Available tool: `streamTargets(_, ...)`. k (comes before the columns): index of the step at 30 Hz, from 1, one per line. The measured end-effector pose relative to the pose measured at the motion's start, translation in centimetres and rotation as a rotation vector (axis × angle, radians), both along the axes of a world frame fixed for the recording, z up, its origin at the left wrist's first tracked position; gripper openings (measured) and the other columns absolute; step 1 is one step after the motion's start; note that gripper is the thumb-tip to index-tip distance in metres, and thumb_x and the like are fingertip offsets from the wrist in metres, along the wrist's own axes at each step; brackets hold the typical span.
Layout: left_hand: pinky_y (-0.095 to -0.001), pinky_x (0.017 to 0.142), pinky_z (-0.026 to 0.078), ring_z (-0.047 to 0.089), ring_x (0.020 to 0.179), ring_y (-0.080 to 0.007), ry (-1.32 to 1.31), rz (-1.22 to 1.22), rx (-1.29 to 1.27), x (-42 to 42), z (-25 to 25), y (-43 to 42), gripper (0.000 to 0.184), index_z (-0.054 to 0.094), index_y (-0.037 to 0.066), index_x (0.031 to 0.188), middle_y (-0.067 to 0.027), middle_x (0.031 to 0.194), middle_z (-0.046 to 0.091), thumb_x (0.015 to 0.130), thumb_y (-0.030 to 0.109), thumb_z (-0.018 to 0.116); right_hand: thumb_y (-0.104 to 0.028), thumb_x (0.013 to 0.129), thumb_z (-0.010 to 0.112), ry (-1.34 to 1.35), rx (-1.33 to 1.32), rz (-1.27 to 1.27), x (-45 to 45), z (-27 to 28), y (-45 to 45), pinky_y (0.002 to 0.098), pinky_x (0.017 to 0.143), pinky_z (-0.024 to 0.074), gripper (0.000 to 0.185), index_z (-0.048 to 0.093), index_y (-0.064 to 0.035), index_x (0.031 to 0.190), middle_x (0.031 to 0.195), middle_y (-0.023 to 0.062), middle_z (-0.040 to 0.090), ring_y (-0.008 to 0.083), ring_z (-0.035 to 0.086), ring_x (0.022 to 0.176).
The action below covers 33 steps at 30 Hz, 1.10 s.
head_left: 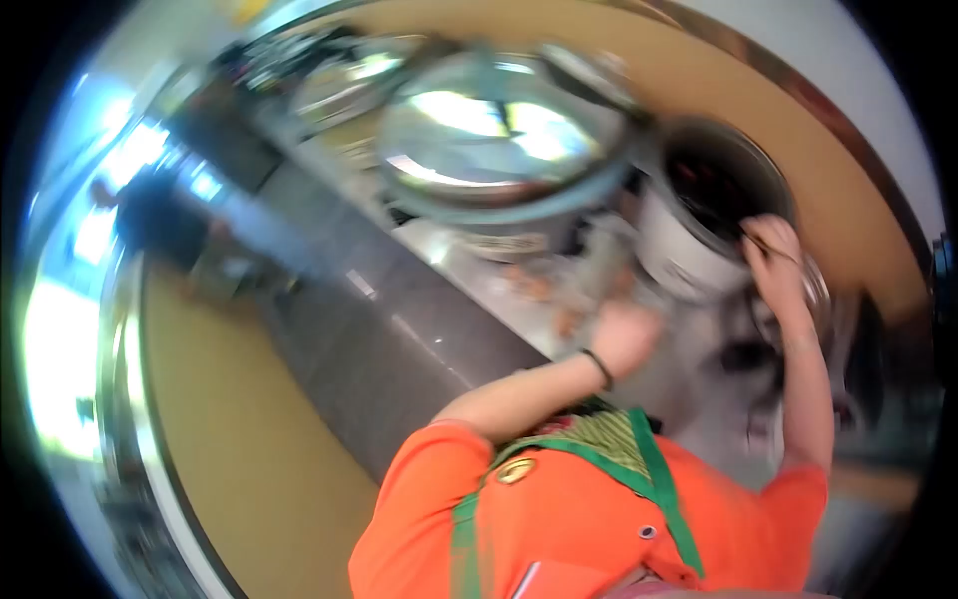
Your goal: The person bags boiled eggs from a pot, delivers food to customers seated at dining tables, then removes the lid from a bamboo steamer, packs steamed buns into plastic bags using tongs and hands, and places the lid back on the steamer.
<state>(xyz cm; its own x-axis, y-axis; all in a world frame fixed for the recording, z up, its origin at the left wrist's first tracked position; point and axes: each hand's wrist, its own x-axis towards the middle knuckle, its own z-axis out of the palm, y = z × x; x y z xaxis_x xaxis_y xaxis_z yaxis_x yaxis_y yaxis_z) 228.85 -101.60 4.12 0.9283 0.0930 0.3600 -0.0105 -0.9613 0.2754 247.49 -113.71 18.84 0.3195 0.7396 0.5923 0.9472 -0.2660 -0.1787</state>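
My right hand (pixel 775 250) is closed at the near right rim of a white pot (pixel 679 245). A thin brownish strip crosses its fingers, too blurred to name. Inside the pot lie dark contents (pixel 711 190). My left hand (pixel 627 337), with a dark band at its wrist, looks curled over the light counter. Motion smears its fingers, so their hold cannot be made out. Just beyond it are a pale, clear-looking bag (pixel 602 260) and several blurred orange-brown pieces (pixel 534 285).
A large round vessel with a shiny domed lid (pixel 499 125) stands left of the pot. Farther back is another lidded vessel (pixel 349 90). Grey floor (pixel 399 309) runs along the counter's left side. A person in dark clothes (pixel 165 220) is at the far left.
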Motion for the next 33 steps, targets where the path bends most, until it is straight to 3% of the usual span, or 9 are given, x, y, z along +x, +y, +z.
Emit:
streamTargets(4, -0.041, 0.055, 0.044, 0.055, 0.063, -0.0305, -0.111, 0.047, -0.383, -1.5, 1.5, 2.0, 0.053, 0.043, 0.003, 0.118, -0.0137, 0.076, 0.056, 0.067, 0.007, 0.055, -0.004, 0.071, 0.055, 0.157, 0.219, -0.263, -4.3, -2.4, -2.9, 0.0339, 0.078, 0.041, 0.04, 0.046, -0.0058, 0.111, 0.1, 0.012, 0.049, 0.0277, 0.049, 0.085)
streamTargets(11, -0.0399, 0.058, 0.044, 0.054, 0.063, -0.0309, -0.14, -0.017, -0.55, -3.0, 2.0, 1.6, 0.057, 0.037, 0.004, 0.124, -0.0155, 0.084, 0.054, 0.07, 0.003, 0.053, -0.015, 0.074, 0.061, 1.019, 0.291, -0.355, -12.8, -15.2, -1.1, 0.0269, 0.068, 0.0429, 0.04, 0.047, -0.0035, 0.109, 0.103, 0.0099, 0.048, 0.0177, 0.049, 0.084)
streamTargets(14, -0.0409, 0.06, 0.044, 0.054, 0.068, -0.0306, -0.082, 0.006, -0.508, -3.4, 1.7, 1.4, 0.059, 0.035, 0.005, 0.125, -0.0137, 0.085, 0.052, 0.069, 0.005, 0.056, -0.016, 0.078, 0.059, 0.792, 0.316, -0.195, -10.9, -15.9, 1.8, 0.0253, 0.072, 0.0437, 0.034, 0.048, -0.0043, 0.108, 0.097, 0.0063, 0.051, 0.0141, 0.051, 0.079)
streamTargets(19, -0.0363, 0.063, 0.042, 0.052, 0.071, -0.0322, -0.158, -0.107, -0.346, -6.1, 4.7, 1.8, 0.024, 0.057, 0.003, 0.092, -0.0105, 0.083, 0.05, 0.069, 0.009, 0.06, -0.013, 0.077, 0.058, 0.799, 0.066, 0.016, -16.1, -7.1, 0.6, 0.0258, 0.06, 0.0435, 0.024, 0.052, -0.0026, 0.098, 0.075, 0.0025, 0.055, 0.0163, 0.052, 0.065)
streamTargets(21, -0.0316, 0.065, 0.041, 0.053, 0.072, -0.027, -0.263, -0.111, -0.479, -8.6, 5.9, 2.0, 0.006, 0.057, 0.003, 0.076, -0.0093, 0.081, 0.052, 0.074, 0.008, 0.057, -0.011, 0.079, 0.056, 1.476, 0.269, 0.107, -17.6, -5.6, 0.5, 0.0241, 0.062, 0.0437, 0.017, 0.054, -0.0031, 0.094, 0.078, 0.0003, 0.055, 0.0117, 0.051, 0.068)
streamTargets(22, -0.03, 0.067, 0.041, 0.053, 0.073, -0.0225, -0.147, -0.102, -0.811, -9.9, 6.0, 2.6, 0.006, 0.056, 0.003, 0.076, -0.0078, 0.079, 0.054, 0.077, 0.009, 0.054, -0.012, 0.081, 0.055, 1.501, 0.341, 0.14, -16.8, -6.2, 0.4, 0.0229, 0.064, 0.0442, 0.015, 0.054, -0.0034, 0.093, 0.081, -0.001, 0.054, 0.0089, 0.051, 0.072)
streamTargets(24, -0.0253, 0.069, 0.041, 0.052, 0.075, -0.0118, 0.0, -0.126, -1.496, -11.7, 7.0, 3.5, 0.016, 0.054, 0.002, 0.078, -0.0048, 0.075, 0.056, 0.086, 0.011, 0.044, -0.011, 0.08, 0.056, 1.307, 0.3, 0.098, -15.1, -9.1, 2.6, 0.0232, 0.067, 0.0443, 0.018, 0.053, -0.0037, 0.096, 0.085, 0.0008, 0.054, 0.0095, 0.051, 0.077)
streamTargets(30, -0.0255, 0.069, 0.041, 0.051, 0.072, -0.014, 0.129, -0.197, -1.94, -16.8, 10.4, 5.9, 0.017, 0.051, 0.003, 0.084, -0.0064, 0.074, 0.054, 0.089, 0.014, 0.039, -0.014, 0.076, 0.059, 0.264, 0.191, -0.026, -17.5, -10.7, 10.8, 0.023, 0.074, 0.0413, 0.022, 0.054, -0.0053, 0.096, 0.088, 0.0022, 0.053, 0.0099, 0.05, 0.084)
streamTargets(33, -0.0257, 0.071, 0.04, 0.05, 0.071, -0.0154, 0.082, -0.174, -2.042, -18.7, 9.3, 7.2, 0.017, 0.052, 0.001, 0.093, -0.0088, 0.079, 0.054, 0.087, 0.013, 0.041, -0.014, 0.079, 0.056, 0.138, -0.189, -0.158, -17.2, -11.7, 12.0, 0.0238, 0.076, 0.0396, 0.016, 0.053, -0.0063, 0.092, 0.085, 0.0008, 0.053, 0.0104, 0.051, 0.082)
